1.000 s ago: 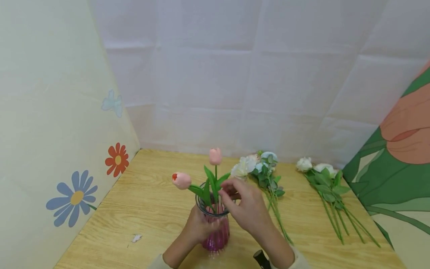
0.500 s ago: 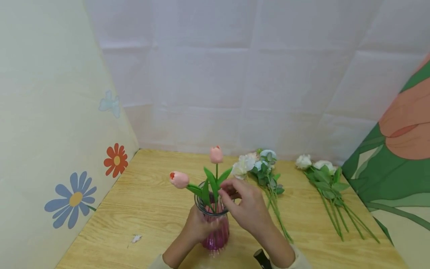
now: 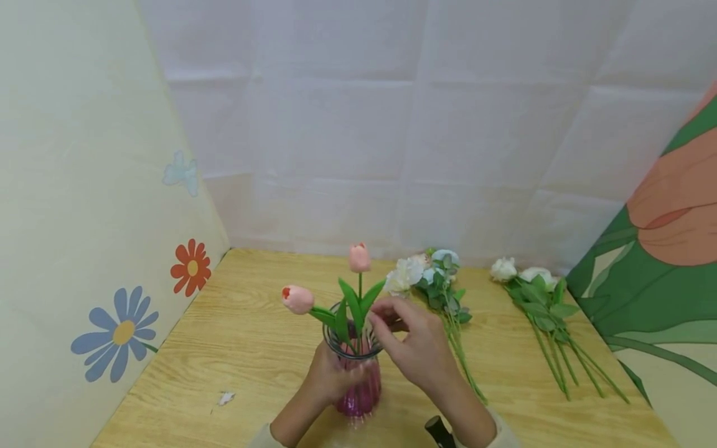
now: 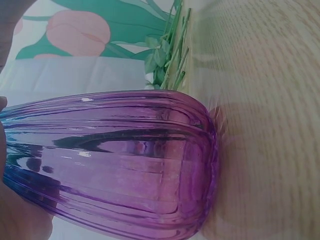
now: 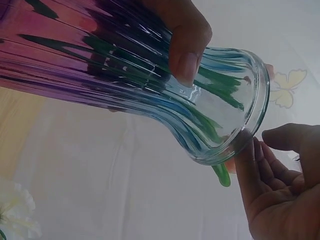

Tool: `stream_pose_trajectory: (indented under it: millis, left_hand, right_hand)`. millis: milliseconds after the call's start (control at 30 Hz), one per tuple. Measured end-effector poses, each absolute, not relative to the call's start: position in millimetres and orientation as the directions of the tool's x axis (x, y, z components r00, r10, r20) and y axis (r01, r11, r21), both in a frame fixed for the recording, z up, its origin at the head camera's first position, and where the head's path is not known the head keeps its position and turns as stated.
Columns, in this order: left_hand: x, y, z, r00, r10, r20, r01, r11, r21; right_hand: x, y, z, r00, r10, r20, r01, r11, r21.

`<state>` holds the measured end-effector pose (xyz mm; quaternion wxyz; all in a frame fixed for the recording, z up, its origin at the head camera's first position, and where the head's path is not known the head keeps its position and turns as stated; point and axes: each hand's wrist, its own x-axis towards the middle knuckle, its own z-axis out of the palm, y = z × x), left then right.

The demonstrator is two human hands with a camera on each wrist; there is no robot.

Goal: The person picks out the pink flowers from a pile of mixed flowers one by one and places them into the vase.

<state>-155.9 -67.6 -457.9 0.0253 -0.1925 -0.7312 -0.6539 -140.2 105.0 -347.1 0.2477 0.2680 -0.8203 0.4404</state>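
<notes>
A ribbed glass vase (image 3: 358, 389), purple-pink below and bluish towards its clear rim, stands on the table. Around its side my left hand (image 3: 330, 373) is wrapped, thumb across the front in the right wrist view. Two pink tulips with green leaves are in the vase: one tulip (image 3: 360, 258) upright, the other tulip (image 3: 298, 299) leaning left over the rim. At the rim's right side is my right hand (image 3: 414, 339), its index finger touching the glass. Thumb and index finger stand apart in the right wrist view, with nothing seen between them.
Right of the vase lies a bunch of white and pale blue flowers (image 3: 442, 283). White roses (image 3: 538, 292) on long stems lie farther right. A dark cylindrical object (image 3: 439, 432) is by my right wrist, and a small white scrap (image 3: 226, 397) lies at left.
The leaning tulip has shifted slightly left and up. My hands and the vase stay almost where they were; the head view has moved a little.
</notes>
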Motion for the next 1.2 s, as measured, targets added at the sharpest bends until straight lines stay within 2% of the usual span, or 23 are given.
stream_pose_trajectory:
  millis: [233, 333, 767, 1200]
  left_hand:
    - [-155.1, -67.3, -458.8, -0.917, 0.235, 0.322, 0.347, 0.074, 0.935]
    - [-155.1, -66.9, -459.0, -0.911, 0.233, 0.339, 0.364, 0.072, 0.929]
    - [-155.0, -66.9, -460.9, -0.914, 0.224, 0.338, 0.372, 0.134, 0.918]
    - [-153.7, -65.5, -458.2, -0.917, 0.22, 0.332, 0.369, 0.155, 0.916]
  right_hand:
    - [-141.3, 112.0, -347.8, -0.686, -0.197, 0.701, -0.692, 0.475, -0.543]
    - [-142.0, 116.1, -347.5, -0.684, -0.184, 0.705, -0.685, 0.494, -0.536]
    - [-142.6, 135.9, -347.6, -0.812, -0.112, 0.572, -0.505, 0.626, -0.594]
    - [-144.5, 160.7, -356.0, -0.893, -0.072, 0.445, -0.36, 0.707, -0.608]
